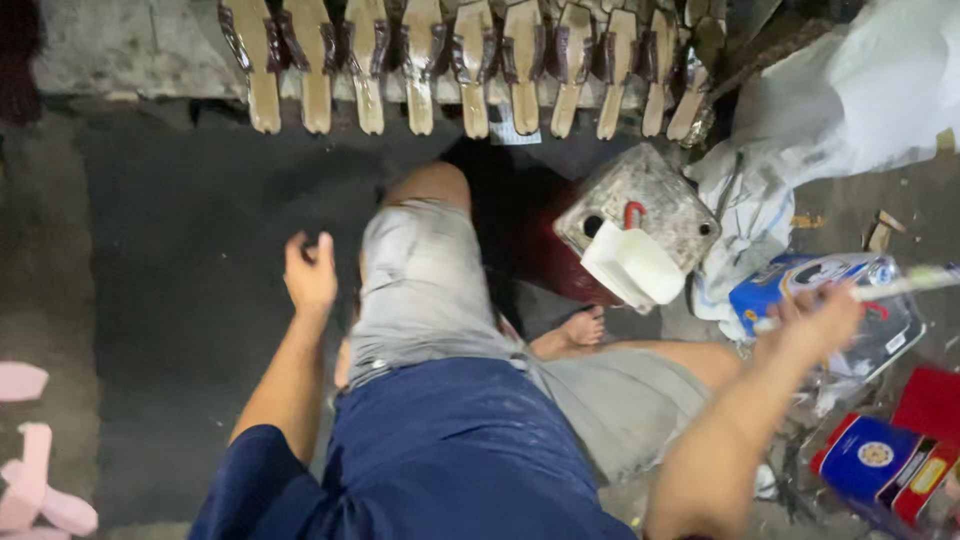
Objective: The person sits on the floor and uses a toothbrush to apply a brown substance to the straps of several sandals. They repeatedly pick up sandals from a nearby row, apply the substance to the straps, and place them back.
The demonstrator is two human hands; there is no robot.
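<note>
While blurred, right hand [812,322] around brush [905,282]

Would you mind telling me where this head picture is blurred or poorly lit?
Head view: the right hand and the pale stick it holds are smeared by motion; the left hand is softer-edged; the dark floor lies in shadow; the white bag glares.
</note>
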